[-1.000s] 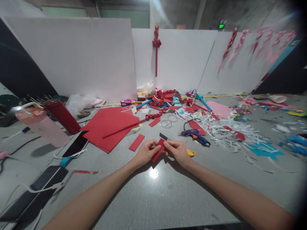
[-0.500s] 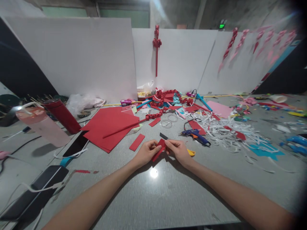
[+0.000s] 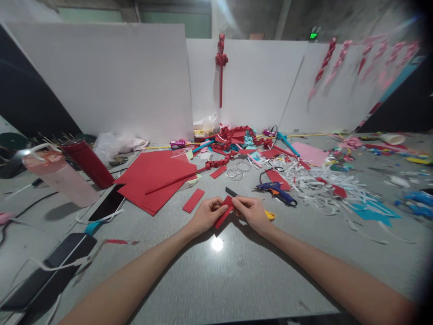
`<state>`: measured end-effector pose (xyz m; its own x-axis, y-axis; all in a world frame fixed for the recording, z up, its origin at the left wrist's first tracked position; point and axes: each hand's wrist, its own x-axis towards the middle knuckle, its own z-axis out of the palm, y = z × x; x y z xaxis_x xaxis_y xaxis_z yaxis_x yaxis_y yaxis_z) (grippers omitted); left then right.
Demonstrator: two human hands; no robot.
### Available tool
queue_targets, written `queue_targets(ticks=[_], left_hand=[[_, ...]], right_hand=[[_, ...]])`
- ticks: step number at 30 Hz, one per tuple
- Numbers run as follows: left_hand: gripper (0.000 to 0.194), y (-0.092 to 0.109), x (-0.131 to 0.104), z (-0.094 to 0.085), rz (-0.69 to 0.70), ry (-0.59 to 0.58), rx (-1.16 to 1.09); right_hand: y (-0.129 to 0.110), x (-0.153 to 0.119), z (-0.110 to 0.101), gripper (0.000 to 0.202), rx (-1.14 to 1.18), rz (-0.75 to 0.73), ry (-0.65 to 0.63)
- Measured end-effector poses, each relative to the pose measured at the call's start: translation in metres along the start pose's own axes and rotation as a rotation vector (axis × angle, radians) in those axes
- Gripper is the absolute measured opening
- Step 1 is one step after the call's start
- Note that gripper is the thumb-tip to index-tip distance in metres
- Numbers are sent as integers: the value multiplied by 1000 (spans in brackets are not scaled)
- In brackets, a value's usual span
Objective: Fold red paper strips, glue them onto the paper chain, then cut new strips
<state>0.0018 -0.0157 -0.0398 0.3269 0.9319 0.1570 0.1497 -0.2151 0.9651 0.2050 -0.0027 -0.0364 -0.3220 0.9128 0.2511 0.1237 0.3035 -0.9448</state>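
A small red paper strip is pinched between both hands, tilted above the grey table. My left hand grips its left edge with thumb and fingers. On the upper right edge, my right hand closes on the same strip. Just behind the fingers lies a dark blade, and a yellow handle shows beyond my right hand; what lies between them is hidden. Another red paper piece rests flat to the left of my left hand.
Large red sheets lie at left, near a red flask and a pink bottle. A blue glue gun sits right of my hands, before tangled white paper strips. White panels stand behind.
Both hands keep their hold on the red strip at nearly the same place. Nothing else on the table has visibly moved.
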Motion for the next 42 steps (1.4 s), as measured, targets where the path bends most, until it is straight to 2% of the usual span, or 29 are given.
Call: queue_targets(ticks=[12,21,26,31,35,42], left_hand=[[43,-1,0,1,-7,-6,-15],[37,1,1,2,-10,-1,-22],[34,0,-1,6,25,75,91],[30,0,-4,7,97,135,200],[25,0,-4,6,131,146,208],[27,-1,-3,5,89,135,175]], right_hand=[[-1,1,0,46,-96,-42,6],[4,-2,4,44,11,51,18],[7,-1,4,46,59,109,-35],[8,-4,2,45,-14,101,-98],[8,-3,2,44,-43,92,-93],[8,1,3,40,-10,44,-48]])
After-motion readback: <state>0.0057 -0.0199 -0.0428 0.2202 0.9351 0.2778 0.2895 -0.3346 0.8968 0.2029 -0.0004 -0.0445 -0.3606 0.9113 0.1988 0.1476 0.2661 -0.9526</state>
